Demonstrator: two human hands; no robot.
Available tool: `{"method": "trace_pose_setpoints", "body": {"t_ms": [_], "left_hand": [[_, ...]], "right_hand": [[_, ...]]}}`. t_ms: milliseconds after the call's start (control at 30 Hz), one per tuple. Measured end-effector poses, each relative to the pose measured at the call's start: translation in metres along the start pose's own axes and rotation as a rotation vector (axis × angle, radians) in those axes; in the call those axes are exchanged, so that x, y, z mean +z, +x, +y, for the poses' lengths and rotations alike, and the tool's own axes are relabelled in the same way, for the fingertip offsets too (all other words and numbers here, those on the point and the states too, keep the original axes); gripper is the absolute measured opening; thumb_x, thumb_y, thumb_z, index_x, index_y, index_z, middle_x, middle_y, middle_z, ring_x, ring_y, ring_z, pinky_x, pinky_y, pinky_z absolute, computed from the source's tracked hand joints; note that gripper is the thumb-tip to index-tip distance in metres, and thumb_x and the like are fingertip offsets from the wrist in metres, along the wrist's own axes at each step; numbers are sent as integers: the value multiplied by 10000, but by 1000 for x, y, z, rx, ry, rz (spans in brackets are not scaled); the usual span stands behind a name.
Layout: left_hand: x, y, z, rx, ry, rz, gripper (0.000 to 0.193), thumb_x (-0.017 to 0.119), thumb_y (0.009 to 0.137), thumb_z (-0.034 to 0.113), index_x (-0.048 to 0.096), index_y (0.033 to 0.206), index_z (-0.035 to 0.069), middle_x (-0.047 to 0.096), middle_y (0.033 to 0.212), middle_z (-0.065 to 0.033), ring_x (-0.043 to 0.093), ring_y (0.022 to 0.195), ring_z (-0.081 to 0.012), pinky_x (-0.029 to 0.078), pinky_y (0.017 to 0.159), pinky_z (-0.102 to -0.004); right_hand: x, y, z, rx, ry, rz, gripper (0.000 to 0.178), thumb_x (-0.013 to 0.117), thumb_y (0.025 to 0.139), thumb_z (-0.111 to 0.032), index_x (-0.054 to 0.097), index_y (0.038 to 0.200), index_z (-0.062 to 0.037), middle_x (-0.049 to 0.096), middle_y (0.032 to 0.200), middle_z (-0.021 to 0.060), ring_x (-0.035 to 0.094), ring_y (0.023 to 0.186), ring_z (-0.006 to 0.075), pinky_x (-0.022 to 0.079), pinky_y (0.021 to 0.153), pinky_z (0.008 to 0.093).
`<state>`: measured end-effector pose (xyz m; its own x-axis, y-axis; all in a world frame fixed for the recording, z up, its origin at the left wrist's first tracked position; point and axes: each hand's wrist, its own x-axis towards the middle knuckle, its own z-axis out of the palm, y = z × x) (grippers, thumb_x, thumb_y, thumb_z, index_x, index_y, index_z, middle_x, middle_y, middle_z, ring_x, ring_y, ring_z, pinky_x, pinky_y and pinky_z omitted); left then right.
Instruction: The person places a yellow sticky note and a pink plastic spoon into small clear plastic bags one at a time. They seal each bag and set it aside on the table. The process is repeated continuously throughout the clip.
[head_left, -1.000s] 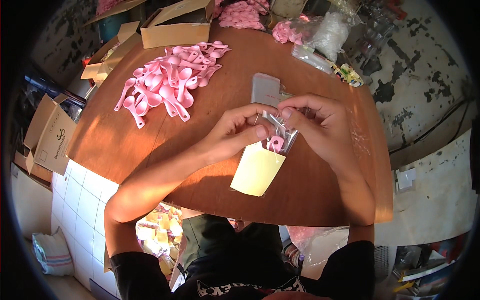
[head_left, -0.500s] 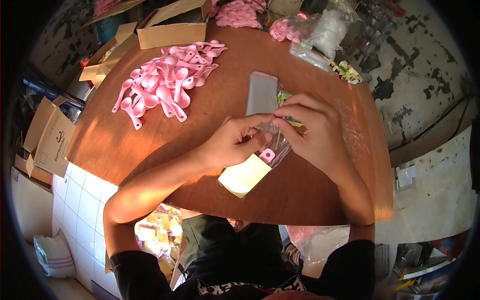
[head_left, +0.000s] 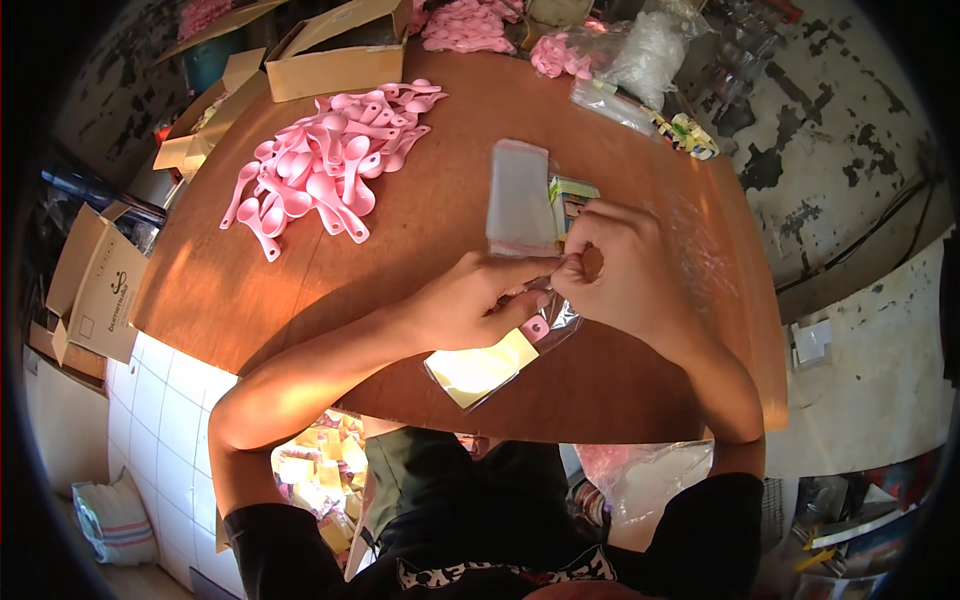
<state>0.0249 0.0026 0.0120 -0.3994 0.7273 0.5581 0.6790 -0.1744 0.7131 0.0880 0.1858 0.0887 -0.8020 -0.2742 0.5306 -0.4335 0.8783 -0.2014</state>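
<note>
Both hands meet over the near middle of the table around a small clear plastic bag [head_left: 565, 318]. My left hand [head_left: 485, 298] is closed on the bag, thumb and fingers pinching its upper part. Close against those fingertips, my right hand [head_left: 625, 268] is curled and pinches the open end of the bag. Inside the bag, a pale yellow card [head_left: 482, 370] slants toward me in bright light. The holed handle end of a pink plastic spoon [head_left: 537, 327] shows beside the card; the rest of the spoon is hidden.
A stack of flat clear bags [head_left: 520, 190] lies beyond my hands, beside printed green cards [head_left: 573, 194]. A heap of pink spoons [head_left: 325, 165] covers the table's left part. Cardboard boxes [head_left: 335, 68] and bagged pink pieces [head_left: 562, 56] stand along the far edge.
My right hand has turned and curled its fingers down at the bag's mouth. The bag and its card have shifted slightly left and toward me. The printed cards show more.
</note>
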Motion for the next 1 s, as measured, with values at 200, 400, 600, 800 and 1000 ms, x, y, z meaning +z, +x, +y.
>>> {"method": "trace_pose_setpoints", "body": {"t_ms": [200,400,600,800,1000], "left_hand": [[4,2,-5,3,-49,39,391,603,898,29,575,1288,22,567,586,-72,491,517,-50,391,478,-255],[3,-2,-12,-211,-431,88,315,553,979,112,560,1281,22,721,850,-69,614,700,-44,494,609,-249],[6,7,-13,-225,-567,164,403,521,1012,178,434,1371,19,701,823,-70,625,739,-53,499,639,-230],[4,5,-20,-257,-586,155,415,518,1012,170,406,1374,0,699,874,-65,631,745,-64,503,639,-234],[-1,2,-16,-256,-551,160,423,516,1012,166,398,1380,-5,693,844,-55,637,741,-60,502,625,-233]], "right_hand": [[4,-11,26,110,286,50,94,685,640,-30,604,681,-8,613,637,61,582,544,112,440,502,265],[-44,-10,66,524,961,104,56,601,793,-85,599,773,-32,614,772,31,562,684,97,459,664,252],[-114,-45,188,82,1735,51,100,598,796,-106,642,861,-43,643,915,29,593,834,186,488,800,358],[-51,-104,250,708,-477,202,258,645,817,-106,704,1051,-15,713,1018,113,667,959,222,493,871,331],[-39,-54,148,569,274,251,251,697,872,-181,700,1074,-31,702,1034,72,647,954,145,494,855,285]]}}
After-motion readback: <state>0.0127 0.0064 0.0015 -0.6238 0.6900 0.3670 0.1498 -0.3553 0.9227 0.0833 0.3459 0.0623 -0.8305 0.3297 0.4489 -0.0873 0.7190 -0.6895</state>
